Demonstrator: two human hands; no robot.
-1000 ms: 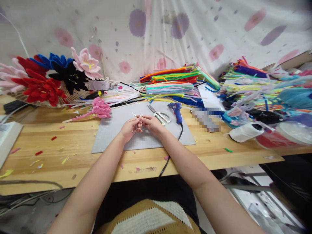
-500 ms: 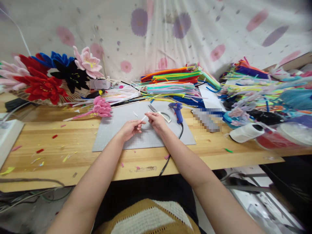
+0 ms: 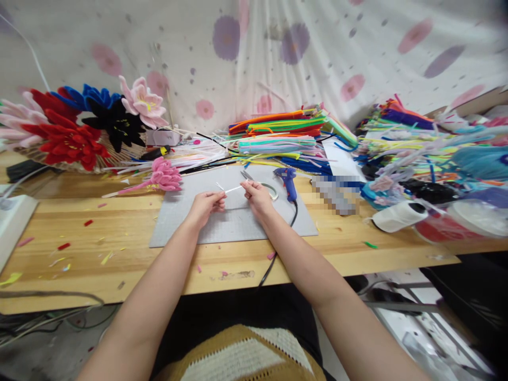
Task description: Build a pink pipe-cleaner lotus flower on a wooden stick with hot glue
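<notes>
A short, thin white stick-like piece, perhaps a pipe cleaner (image 3: 234, 189), stretches between my two hands over the grey mat (image 3: 174, 225). My left hand (image 3: 207, 206) pinches its left end with thumb and fingertips. Its other end is pinched by my right hand (image 3: 257, 197). Just beyond my left fingers lies another small white piece (image 3: 219, 186). Scissors with pale handles (image 3: 273, 191) rest behind my right hand, which partly hides them. To the right of that hand a blue glue gun (image 3: 288, 185) lies on the mat.
Bundles of coloured pipe cleaners (image 3: 280, 127) line the back of the table. A pink fuzzy flower (image 3: 166, 174) lies left of the mat, near several finished flowers (image 3: 75, 143). A white spool (image 3: 400, 216) is at the right. The glue gun's black cord (image 3: 294, 214) passes under my right arm.
My left hand has shifted slightly left and up, away from my right hand. More of the white piece now shows between them. My right hand has barely moved.
</notes>
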